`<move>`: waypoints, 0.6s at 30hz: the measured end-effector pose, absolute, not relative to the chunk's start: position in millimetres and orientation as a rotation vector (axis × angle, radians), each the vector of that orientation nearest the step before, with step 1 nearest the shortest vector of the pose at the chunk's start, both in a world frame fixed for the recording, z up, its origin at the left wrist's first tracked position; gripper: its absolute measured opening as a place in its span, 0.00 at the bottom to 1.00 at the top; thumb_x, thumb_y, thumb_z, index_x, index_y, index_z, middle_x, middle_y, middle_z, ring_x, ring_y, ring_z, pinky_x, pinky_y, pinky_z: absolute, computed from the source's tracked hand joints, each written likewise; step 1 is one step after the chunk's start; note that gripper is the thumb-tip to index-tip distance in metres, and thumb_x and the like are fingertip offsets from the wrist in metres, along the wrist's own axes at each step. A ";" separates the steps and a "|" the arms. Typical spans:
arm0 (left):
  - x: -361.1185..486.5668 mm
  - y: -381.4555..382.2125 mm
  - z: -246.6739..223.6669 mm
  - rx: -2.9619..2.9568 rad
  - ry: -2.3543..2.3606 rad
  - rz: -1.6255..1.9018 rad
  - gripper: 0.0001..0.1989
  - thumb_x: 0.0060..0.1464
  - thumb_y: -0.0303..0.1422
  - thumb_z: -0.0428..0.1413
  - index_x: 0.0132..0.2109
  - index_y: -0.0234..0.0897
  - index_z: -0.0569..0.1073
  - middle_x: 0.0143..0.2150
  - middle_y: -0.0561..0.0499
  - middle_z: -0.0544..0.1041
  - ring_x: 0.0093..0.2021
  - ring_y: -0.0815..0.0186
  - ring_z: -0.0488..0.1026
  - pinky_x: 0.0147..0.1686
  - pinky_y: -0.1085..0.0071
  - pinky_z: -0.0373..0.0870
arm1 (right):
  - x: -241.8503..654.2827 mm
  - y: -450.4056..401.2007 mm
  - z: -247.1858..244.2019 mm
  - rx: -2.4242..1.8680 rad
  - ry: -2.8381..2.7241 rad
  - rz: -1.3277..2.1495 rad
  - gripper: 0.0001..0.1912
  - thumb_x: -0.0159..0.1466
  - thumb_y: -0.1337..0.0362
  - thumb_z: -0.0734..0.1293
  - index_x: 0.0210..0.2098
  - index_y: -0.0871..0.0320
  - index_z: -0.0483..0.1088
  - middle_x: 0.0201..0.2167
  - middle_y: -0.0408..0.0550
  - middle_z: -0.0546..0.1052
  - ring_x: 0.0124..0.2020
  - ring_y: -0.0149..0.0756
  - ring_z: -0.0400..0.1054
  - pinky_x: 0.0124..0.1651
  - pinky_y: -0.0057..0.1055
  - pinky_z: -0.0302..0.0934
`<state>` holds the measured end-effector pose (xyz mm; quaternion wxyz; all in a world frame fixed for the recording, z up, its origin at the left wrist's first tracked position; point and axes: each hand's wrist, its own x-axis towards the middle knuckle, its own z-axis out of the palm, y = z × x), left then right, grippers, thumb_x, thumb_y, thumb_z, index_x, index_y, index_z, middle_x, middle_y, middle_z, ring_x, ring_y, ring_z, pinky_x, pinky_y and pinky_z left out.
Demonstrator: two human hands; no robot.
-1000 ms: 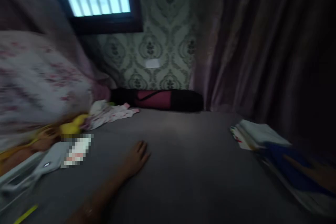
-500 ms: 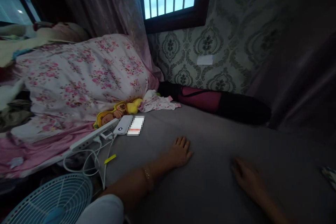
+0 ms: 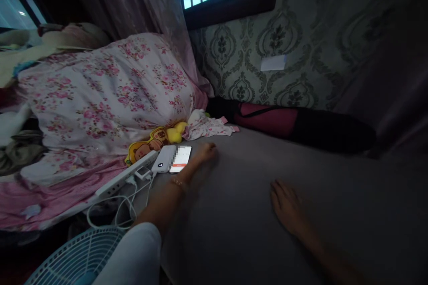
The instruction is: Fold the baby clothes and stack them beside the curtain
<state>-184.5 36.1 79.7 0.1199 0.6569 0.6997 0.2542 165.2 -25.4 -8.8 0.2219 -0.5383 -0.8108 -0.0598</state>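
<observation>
My left hand (image 3: 206, 153) reaches forward over the grey sheet (image 3: 247, 173), just short of the small white garment with pink cuffs (image 3: 210, 128). Motion smears its fingers, so their pose does not show clearly. Left of it lie a lit phone (image 3: 181, 159) and a pale power bank (image 3: 163, 160), side by side. My right hand (image 3: 286, 205) lies flat on the sheet, fingers stretched out and holding nothing.
A white power strip (image 3: 125, 174) with plugs and looped cables runs along the left edge, above a blue fan (image 3: 83, 254). Yellow plush toys (image 3: 150, 142) rest against floral bedding (image 3: 110, 93). A long black and maroon bag (image 3: 267, 119) lies along the wall.
My left hand has moved forward and left, toward the small garment. My right hand has shifted left and flattened on the sheet. The view has tilted slightly down.
</observation>
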 end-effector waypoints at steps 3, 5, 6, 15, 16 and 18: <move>-239.5 58.6 97.0 1.770 2.307 0.709 0.15 0.55 0.27 0.48 0.48 0.30 0.73 0.47 0.39 0.76 0.49 0.58 0.70 0.49 0.65 0.64 | 162.0 -26.2 -6.3 -1.512 -2.244 -0.148 0.27 0.68 0.59 0.47 0.54 0.62 0.69 0.58 0.58 0.69 0.59 0.47 0.61 0.60 0.48 0.53; -267.3 68.5 104.8 1.685 2.440 0.660 0.16 0.54 0.26 0.48 0.50 0.29 0.70 0.49 0.37 0.75 0.50 0.57 0.69 0.49 0.65 0.63 | 160.4 -26.5 -4.2 -1.528 -2.235 -0.125 0.27 0.68 0.59 0.48 0.54 0.61 0.69 0.58 0.58 0.68 0.59 0.47 0.61 0.60 0.49 0.53; -277.4 72.1 106.8 1.651 2.491 0.629 0.17 0.54 0.26 0.49 0.51 0.29 0.69 0.49 0.38 0.74 0.50 0.57 0.68 0.47 0.66 0.64 | 160.1 -26.6 -3.5 -1.534 -2.228 -0.120 0.27 0.67 0.59 0.48 0.54 0.61 0.70 0.58 0.58 0.69 0.59 0.47 0.62 0.60 0.49 0.53; -290.0 91.3 89.1 1.575 2.755 0.442 0.26 0.51 0.29 0.52 0.57 0.22 0.64 0.55 0.25 0.66 0.57 0.43 0.61 0.50 0.57 0.59 | 163.1 -23.6 -8.0 -1.507 -2.209 -0.180 0.26 0.66 0.57 0.49 0.51 0.58 0.72 0.56 0.55 0.71 0.57 0.47 0.64 0.58 0.47 0.56; -289.5 93.7 87.4 1.568 2.765 0.443 0.26 0.51 0.29 0.52 0.57 0.20 0.64 0.55 0.24 0.66 0.57 0.42 0.60 0.51 0.56 0.58 | 163.3 -23.7 -8.0 -1.497 -2.212 -0.190 0.26 0.67 0.57 0.49 0.51 0.58 0.72 0.56 0.55 0.71 0.57 0.46 0.64 0.59 0.47 0.55; -289.7 97.5 85.6 1.558 2.763 0.459 0.25 0.52 0.28 0.51 0.57 0.20 0.64 0.54 0.22 0.67 0.57 0.41 0.60 0.51 0.53 0.57 | 163.4 -24.2 -7.8 -1.489 -2.212 -0.207 0.26 0.67 0.57 0.49 0.51 0.58 0.72 0.56 0.55 0.71 0.57 0.45 0.64 0.59 0.46 0.55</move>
